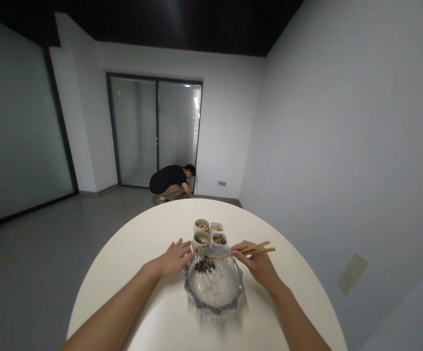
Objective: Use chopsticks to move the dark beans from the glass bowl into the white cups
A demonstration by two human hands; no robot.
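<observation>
A clear cut-glass bowl [215, 287] sits on the round white table [153, 234] in front of me, with a small heap of dark beans [204, 264] at its far rim. My right hand [257, 263] grips a pair of wooden chopsticks [250, 251], their tips reaching toward the beans. My left hand [177, 256] rests on the table with fingers spread, touching the bowl's left rim. Just beyond the bowl stand several small cups [210, 233] holding sorted bits of food.
A person [171, 183] in a black top crouches on the grey floor past the table, near the glass sliding doors [156, 131]. A white wall runs along the right. The table's far edge curves behind the cups.
</observation>
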